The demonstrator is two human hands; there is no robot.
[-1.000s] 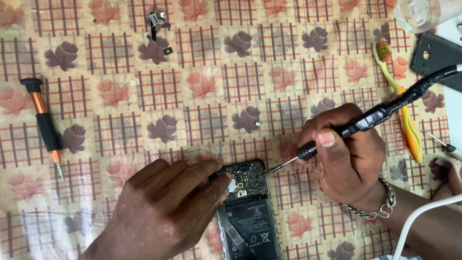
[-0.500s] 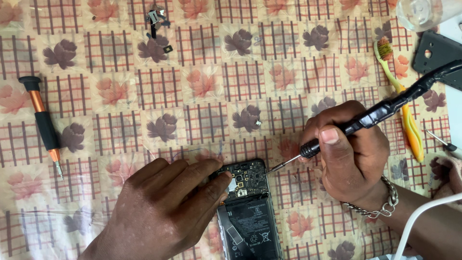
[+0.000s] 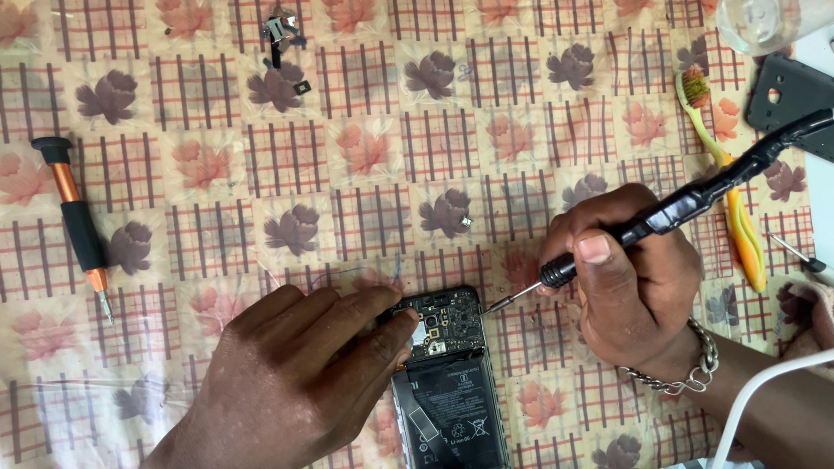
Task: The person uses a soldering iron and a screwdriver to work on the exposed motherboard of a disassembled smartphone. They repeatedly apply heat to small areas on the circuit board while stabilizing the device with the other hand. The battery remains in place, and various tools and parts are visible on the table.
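Observation:
An opened phone (image 3: 447, 382) lies near the bottom middle, its circuit board and black battery bare. My left hand (image 3: 295, 373) rests flat beside it, fingertips pressing on the board's upper left corner. My right hand (image 3: 630, 278) grips a black soldering iron (image 3: 686, 204) like a pen. Its thin tip touches the board's upper right edge.
A flower-patterned cloth (image 3: 365, 156) covers the table. An orange and black screwdriver (image 3: 78, 221) lies at the left. Small metal parts (image 3: 282, 35) sit at the top. A yellow toothbrush (image 3: 730, 191), a black phone cover (image 3: 790, 95), a clear container (image 3: 764, 22) and a white cable (image 3: 764, 391) are at the right.

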